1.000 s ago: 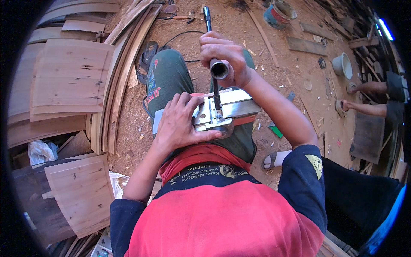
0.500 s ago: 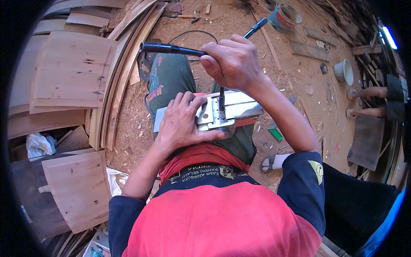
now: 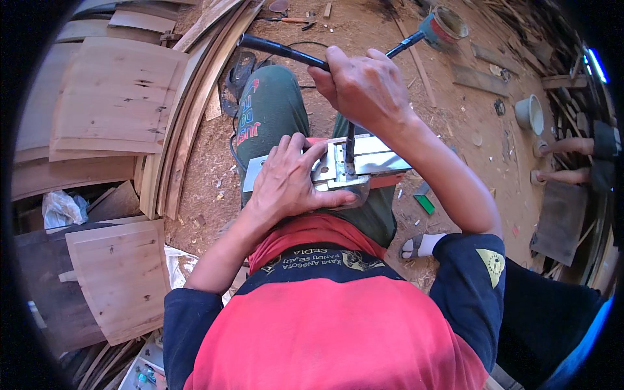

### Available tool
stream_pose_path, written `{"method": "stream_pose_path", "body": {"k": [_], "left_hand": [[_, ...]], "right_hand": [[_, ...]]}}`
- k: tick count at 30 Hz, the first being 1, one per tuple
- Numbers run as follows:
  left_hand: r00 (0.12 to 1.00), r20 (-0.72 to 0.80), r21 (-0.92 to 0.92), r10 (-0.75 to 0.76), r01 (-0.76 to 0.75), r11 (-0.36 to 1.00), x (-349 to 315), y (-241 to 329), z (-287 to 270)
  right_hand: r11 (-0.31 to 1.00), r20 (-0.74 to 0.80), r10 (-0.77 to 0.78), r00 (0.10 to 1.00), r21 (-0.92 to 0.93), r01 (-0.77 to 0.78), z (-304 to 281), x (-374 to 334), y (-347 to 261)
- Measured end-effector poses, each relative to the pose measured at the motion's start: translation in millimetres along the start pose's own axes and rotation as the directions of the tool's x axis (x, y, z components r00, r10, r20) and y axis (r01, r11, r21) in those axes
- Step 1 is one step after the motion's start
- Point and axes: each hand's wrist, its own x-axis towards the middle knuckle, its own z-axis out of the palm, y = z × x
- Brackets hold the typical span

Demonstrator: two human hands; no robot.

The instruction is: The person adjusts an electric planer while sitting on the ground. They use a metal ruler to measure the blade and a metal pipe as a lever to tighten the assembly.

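Note:
An upturned electric planer [image 3: 380,162], with a shiny metal sole and a red body, lies across my thighs. My left hand [image 3: 283,179] presses on its left part, fingers spread over the sole and the thumb along the near side. In my right hand [image 3: 367,91] is a black three-armed socket wrench [image 3: 286,52], gripped at its hub. One wrench arm points down into the slot across the middle of the planer. The other two stick out to the far left and far right. The wrench's tip is hidden in the slot.
Wooden boards [image 3: 117,97] are stacked at the left. A hammer [image 3: 292,21] lies on the dusty floor ahead. A paint-stained bucket [image 3: 444,27] and a white bucket [image 3: 528,116] stand to the right, near another person's legs [image 3: 569,148]. A cable [image 3: 235,153] runs beside my left leg.
My right hand has turned the wrench slightly clockwise, its left arm swinging farther away from me. My left hand stays on the planer. The whole view has shifted a little.

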Motion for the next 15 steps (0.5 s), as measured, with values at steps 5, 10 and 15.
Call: {"method": "stream_pose_path", "body": {"k": [5,10,15], "left_hand": [[0.999,0.011,-0.013,0.030,-0.030,0.999,2,-1,-1],[0.998,0.014,-0.023,0.060,-0.060,0.998,-2,-8,-2],[0.997,0.024,-0.047,0.073,-0.072,0.996,-2,-8,-4]], "right_hand": [[1.000,-0.005,0.010,1.000,-0.016,-0.010,0,-2,1],[0.935,-0.321,-0.121,0.939,0.280,0.216,-5,2,24],[0.861,-0.335,-0.253,0.908,0.351,0.369,8,9,43]]}}
